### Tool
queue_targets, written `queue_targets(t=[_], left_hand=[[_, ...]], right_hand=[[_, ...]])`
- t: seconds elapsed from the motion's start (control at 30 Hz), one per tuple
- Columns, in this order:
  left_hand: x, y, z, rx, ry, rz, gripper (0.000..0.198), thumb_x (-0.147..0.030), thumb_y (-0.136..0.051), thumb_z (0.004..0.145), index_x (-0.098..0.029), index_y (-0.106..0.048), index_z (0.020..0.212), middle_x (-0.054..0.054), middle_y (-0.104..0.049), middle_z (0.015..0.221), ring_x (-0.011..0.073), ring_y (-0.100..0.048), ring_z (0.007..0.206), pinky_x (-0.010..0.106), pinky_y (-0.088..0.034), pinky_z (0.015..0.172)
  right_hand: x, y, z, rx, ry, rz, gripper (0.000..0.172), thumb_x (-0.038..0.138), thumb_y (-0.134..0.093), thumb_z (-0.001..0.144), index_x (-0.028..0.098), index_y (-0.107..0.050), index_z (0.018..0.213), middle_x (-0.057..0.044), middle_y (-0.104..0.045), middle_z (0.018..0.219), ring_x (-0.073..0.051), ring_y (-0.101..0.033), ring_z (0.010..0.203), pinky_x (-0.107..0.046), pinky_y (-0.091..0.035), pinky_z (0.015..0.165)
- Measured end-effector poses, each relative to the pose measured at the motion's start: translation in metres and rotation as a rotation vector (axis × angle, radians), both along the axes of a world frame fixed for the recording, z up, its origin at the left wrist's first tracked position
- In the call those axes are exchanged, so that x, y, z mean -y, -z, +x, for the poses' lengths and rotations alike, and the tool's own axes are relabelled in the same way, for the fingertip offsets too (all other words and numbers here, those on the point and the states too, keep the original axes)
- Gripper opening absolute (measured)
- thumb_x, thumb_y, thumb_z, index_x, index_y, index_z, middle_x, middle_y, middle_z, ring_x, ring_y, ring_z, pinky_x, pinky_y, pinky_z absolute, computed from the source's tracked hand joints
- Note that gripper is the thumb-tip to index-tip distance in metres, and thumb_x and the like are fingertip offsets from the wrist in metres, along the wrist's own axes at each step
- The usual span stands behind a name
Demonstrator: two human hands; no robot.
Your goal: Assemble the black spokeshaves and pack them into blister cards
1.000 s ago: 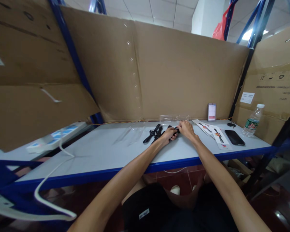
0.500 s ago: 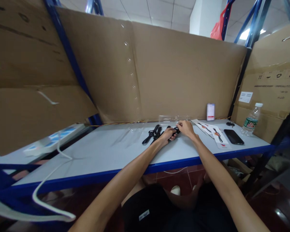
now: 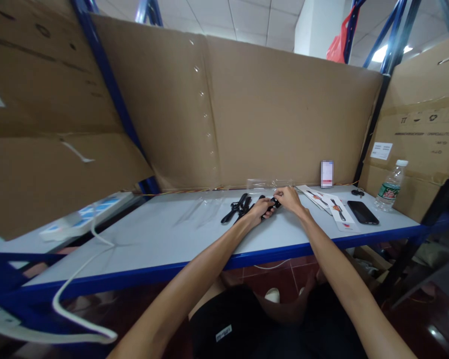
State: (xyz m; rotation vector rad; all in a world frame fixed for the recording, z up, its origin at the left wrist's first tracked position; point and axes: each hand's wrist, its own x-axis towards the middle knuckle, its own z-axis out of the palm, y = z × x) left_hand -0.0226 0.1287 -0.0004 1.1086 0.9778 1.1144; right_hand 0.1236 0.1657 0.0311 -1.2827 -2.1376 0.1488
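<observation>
Both my hands are at a small black smartwatch [image 3: 275, 202] over the middle of the table. My left hand [image 3: 261, 209] wraps around it from the left, and part of its strap is hidden in the fingers. From the right, my right hand [image 3: 287, 197] pinches the far edge of the same watch with thumb and fingertips. Just left of my left hand, several black watches with straps [image 3: 235, 208] lie close together on the white tabletop [image 3: 149, 237]. Beyond the hands lies clear plastic packaging [image 3: 260, 185].
To the right are printed watch cards [image 3: 339, 209], a black phone [image 3: 362, 213], keys [image 3: 357, 192], a water bottle [image 3: 389, 189] and a lit phone screen [image 3: 327, 174] leaning upright. Cardboard [image 3: 269, 114] walls the back. A white cable [image 3: 73, 274] hangs over the left front edge.
The view has shifted very slightly. My hands stay together at the watch, and its dark face has turned a little between the fingers.
</observation>
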Motion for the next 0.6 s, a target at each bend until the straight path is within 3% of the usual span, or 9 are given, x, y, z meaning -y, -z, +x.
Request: queue_targets(t=[0.27,0.47,0.6], left_hand=[[-0.0008,-0.0023,0.0000,0.047,-0.029,-0.040,0.009,-0.016,-0.046,0.090,-0.018,-0.048,0.081,-0.001,-0.049,0.055,0.0048,-0.034,0.035,0.015,-0.013,0.035],[-0.0002,-0.0040,0.0002,0.040,-0.031,-0.058,0.012,-0.016,-0.046,0.090,-0.018,-0.047,0.079,-0.001,-0.048,0.054,0.0045,-0.034,0.034,0.015,-0.013,0.034],[0.0018,-0.0049,0.0007,0.031,-0.013,-0.035,0.015,-0.016,-0.057,0.088,-0.018,-0.046,0.078,-0.004,-0.047,0.054,0.0030,-0.032,0.034,0.014,-0.011,0.035]], right_hand=[[0.0013,-0.0011,0.0018,0.060,0.017,0.022,0.017,0.023,-0.065,0.089,0.025,-0.080,0.099,-0.004,-0.079,0.100,-0.019,-0.071,0.097,-0.022,-0.047,0.081],[0.0009,0.0012,0.0008,0.107,0.020,0.060,0.017,0.024,-0.063,0.092,0.023,-0.077,0.100,-0.006,-0.078,0.102,-0.019,-0.070,0.097,-0.024,-0.046,0.081],[0.0015,0.0009,-0.0001,0.109,0.015,0.061,0.017,0.024,-0.062,0.092,0.023,-0.077,0.100,-0.006,-0.078,0.101,-0.019,-0.070,0.096,-0.024,-0.046,0.080]])
